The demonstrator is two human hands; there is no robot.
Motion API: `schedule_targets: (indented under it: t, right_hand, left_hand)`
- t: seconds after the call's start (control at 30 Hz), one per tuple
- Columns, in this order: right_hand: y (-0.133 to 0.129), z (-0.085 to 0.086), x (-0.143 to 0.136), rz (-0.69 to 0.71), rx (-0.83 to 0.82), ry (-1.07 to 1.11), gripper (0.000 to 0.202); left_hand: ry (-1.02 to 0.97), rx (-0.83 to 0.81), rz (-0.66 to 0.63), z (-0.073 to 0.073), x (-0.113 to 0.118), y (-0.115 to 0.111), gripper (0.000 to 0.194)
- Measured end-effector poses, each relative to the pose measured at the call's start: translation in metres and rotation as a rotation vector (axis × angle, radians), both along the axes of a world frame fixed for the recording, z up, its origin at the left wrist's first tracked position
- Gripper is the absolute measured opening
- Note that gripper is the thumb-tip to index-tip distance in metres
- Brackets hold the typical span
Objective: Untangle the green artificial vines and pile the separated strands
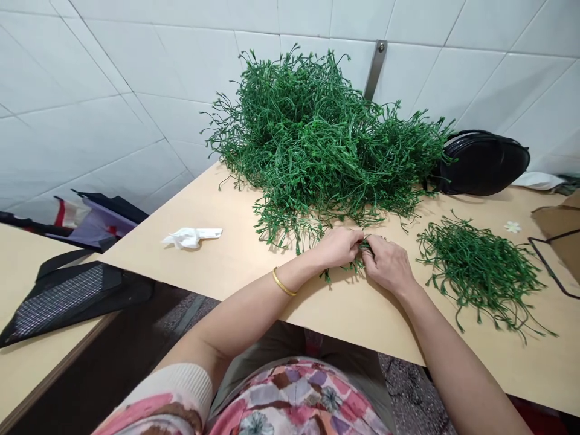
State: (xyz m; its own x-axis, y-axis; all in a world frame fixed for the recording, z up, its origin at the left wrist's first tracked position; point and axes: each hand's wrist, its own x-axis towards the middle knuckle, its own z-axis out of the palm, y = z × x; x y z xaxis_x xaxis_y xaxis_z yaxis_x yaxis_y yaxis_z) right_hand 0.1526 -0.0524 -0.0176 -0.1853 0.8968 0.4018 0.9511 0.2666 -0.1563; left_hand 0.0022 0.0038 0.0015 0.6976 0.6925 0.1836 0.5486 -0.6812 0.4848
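My left hand (339,246) and my right hand (387,261) meet over the table near its front edge. Both have their fingers curled closed around green artificial stems (351,266), whose tips poke out below my left hand and between the two hands. Just beyond them rises a big tangled heap of the same green plastic stems (312,139), its loose front strands reaching close to my left hand. To the right of my right hand lies a smaller, flatter pile of stems (480,266). My fingers hide the exact grip.
A black bag (484,163) stands at the back right, near a small white flower (512,226) and a brown paper bag (559,229). Crumpled white tissue (188,237) lies on the left. Behind the table is a tiled wall (190,54) with a metal bracket (376,69).
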Motion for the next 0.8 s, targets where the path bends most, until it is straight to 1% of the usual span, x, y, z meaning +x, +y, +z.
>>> schedule_targets:
  t: [0.1,0.17,0.23,0.33,0.4,0.47,0.53,0.57,0.6,0.63,0.67,0.7,0.73,0.8]
  right_hand:
    - [-0.001,0.004,0.001,-0.006,-0.125,0.14,0.016]
    - [-0.001,0.007,0.004,0.038,-0.212,0.296,0.018]
    - [-0.002,0.012,0.008,0.147,-0.308,0.486,0.023]
    - [-0.006,0.02,0.011,0.351,-0.465,0.782,0.029]
    - [-0.009,0.023,0.013,0.439,-0.552,0.947,0.032]
    - [-0.012,0.026,0.015,0.538,-0.605,1.098,0.037]
    - [-0.015,0.029,0.02,0.611,-0.564,1.262,0.044]
    - [-0.016,0.031,0.023,0.595,-0.498,1.332,0.045]
    - [-0.018,0.034,0.027,0.524,-0.397,1.373,0.045]
    - [-0.019,0.037,0.031,0.406,-0.276,1.366,0.043]
    - [-0.021,0.041,0.037,0.259,-0.148,1.294,0.04]
    - [-0.023,0.046,0.044,0.101,-0.022,1.162,0.036]
    - [-0.025,0.05,0.052,-0.047,0.096,0.985,0.032]
    - [-0.027,0.057,0.073,-0.297,0.277,0.586,0.026]
  left_hand:
    - [-0.048,-0.099,-0.046,0.0,-0.002,0.001,0.013]
    - [-0.136,-0.246,-0.103,0.002,-0.004,0.003,0.013]
    - [-0.248,-0.472,-0.184,0.006,-0.006,0.005,0.013]
    - [-0.377,-0.796,-0.303,0.015,-0.009,0.004,0.008]
    - [-0.406,-0.932,-0.335,0.021,-0.01,0.001,0.007]
    - [-0.455,-1.061,-0.348,0.023,-0.011,-0.002,0.009]
    - [-0.598,-1.188,-0.341,0.023,-0.012,-0.001,0.013]
    - [-0.701,-1.236,-0.319,0.021,-0.013,0.001,0.014]
    - [-0.803,-1.266,-0.284,0.018,-0.014,0.003,0.015]
    - [-0.888,-1.28,-0.239,0.016,-0.014,0.007,0.016]
    - [-0.947,-1.277,-0.189,0.012,-0.014,0.01,0.018]
    - [-0.973,-1.26,-0.142,0.009,-0.014,0.014,0.02]
    - [-0.973,-1.233,-0.103,0.006,-0.013,0.017,0.022]
    - [-0.926,-1.161,-0.05,0.002,-0.01,0.021,0.027]
